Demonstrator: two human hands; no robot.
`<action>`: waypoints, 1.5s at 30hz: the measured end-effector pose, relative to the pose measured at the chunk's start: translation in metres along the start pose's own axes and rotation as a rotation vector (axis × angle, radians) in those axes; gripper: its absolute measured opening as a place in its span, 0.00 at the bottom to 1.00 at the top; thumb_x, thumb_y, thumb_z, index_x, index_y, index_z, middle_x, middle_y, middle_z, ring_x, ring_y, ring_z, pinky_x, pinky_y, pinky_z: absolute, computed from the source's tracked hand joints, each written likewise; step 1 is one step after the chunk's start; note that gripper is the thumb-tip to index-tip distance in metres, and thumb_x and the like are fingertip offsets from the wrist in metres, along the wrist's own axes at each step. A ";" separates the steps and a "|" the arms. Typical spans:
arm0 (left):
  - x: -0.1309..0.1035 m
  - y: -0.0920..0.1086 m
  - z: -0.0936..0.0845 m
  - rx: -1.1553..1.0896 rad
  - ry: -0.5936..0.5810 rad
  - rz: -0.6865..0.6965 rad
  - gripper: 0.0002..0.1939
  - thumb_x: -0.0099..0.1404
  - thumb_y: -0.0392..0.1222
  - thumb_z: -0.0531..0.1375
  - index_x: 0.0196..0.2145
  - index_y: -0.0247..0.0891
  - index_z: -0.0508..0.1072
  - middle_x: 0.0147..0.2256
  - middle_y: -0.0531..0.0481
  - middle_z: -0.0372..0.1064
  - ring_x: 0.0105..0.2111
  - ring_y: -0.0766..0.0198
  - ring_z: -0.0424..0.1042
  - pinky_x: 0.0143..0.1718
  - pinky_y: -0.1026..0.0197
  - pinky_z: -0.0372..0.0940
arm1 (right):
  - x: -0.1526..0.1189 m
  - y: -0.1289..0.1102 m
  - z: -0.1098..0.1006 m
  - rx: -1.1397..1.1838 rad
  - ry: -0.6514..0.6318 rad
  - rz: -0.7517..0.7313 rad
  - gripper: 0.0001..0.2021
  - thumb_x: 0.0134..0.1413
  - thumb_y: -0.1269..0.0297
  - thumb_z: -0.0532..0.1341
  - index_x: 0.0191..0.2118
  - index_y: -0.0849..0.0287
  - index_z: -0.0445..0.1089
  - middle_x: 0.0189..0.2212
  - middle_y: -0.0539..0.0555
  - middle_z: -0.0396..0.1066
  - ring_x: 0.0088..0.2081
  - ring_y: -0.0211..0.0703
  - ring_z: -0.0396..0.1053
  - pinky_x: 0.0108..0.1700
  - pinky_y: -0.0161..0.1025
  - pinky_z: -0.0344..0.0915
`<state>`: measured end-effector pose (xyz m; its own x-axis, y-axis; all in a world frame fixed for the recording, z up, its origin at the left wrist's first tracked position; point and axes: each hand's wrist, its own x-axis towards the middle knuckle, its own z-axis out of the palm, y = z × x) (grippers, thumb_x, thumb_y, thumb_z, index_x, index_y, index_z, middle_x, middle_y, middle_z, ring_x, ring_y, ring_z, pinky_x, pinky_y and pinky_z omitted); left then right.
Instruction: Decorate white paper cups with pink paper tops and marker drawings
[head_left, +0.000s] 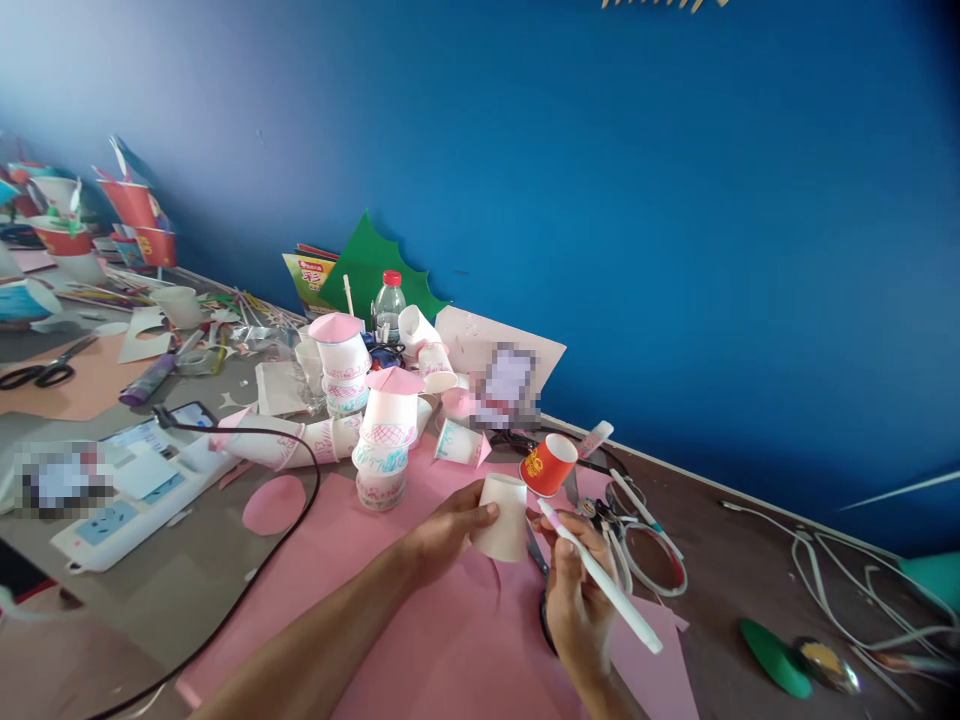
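1. White cup [501, 525], upside down, is gripped by the left hand [459, 522] over the pink sheet [450, 655].
2. A pen [606, 582] is gripped by the right hand [579, 590], pink end toward the far left.
3. Scissors [536, 552] are partly hidden by the right hand.
4. A red cup [547, 468], mouth up, is seen beyond the hands.
5. A cup tower [384, 458], capped by a pink cone [395, 381], is stood left of the hands.

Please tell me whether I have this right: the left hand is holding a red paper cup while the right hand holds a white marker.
Not quite: the head view shows the left hand holding a white paper cup, not a red one. The right hand does hold a white marker.
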<state>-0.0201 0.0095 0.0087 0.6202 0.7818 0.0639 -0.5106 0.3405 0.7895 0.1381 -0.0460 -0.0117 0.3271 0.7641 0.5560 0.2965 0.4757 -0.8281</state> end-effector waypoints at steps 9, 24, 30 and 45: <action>0.002 0.001 0.001 -0.021 -0.056 0.045 0.25 0.61 0.46 0.63 0.54 0.35 0.68 0.46 0.38 0.73 0.47 0.47 0.71 0.46 0.51 0.63 | 0.007 -0.011 0.003 -0.092 -0.053 -0.115 0.09 0.65 0.61 0.53 0.42 0.58 0.68 0.32 0.54 0.70 0.35 0.44 0.70 0.35 0.41 0.69; 0.001 0.002 0.003 -0.022 -0.015 0.006 0.27 0.59 0.48 0.65 0.54 0.36 0.69 0.46 0.39 0.72 0.47 0.49 0.70 0.45 0.54 0.61 | 0.007 -0.011 0.002 -0.082 -0.097 -0.041 0.07 0.64 0.61 0.54 0.41 0.56 0.68 0.30 0.55 0.69 0.31 0.44 0.68 0.30 0.41 0.69; 0.001 0.000 0.001 -0.025 -0.036 0.017 0.26 0.60 0.47 0.64 0.54 0.38 0.69 0.47 0.40 0.71 0.48 0.50 0.69 0.47 0.55 0.60 | 0.008 -0.009 0.002 -0.103 -0.102 -0.071 0.07 0.65 0.63 0.53 0.43 0.56 0.68 0.31 0.53 0.69 0.32 0.42 0.69 0.31 0.38 0.68; 0.002 0.001 0.001 -0.008 -0.021 0.000 0.28 0.58 0.50 0.66 0.54 0.38 0.69 0.46 0.41 0.71 0.46 0.50 0.69 0.45 0.55 0.60 | 0.014 -0.017 0.001 -0.116 -0.069 -0.068 0.10 0.65 0.60 0.53 0.36 0.56 0.68 0.26 0.49 0.66 0.25 0.38 0.65 0.25 0.34 0.65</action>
<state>-0.0189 0.0111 0.0097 0.6325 0.7708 0.0765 -0.5152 0.3448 0.7847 0.1365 -0.0429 0.0102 0.2415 0.7619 0.6010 0.4186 0.4770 -0.7728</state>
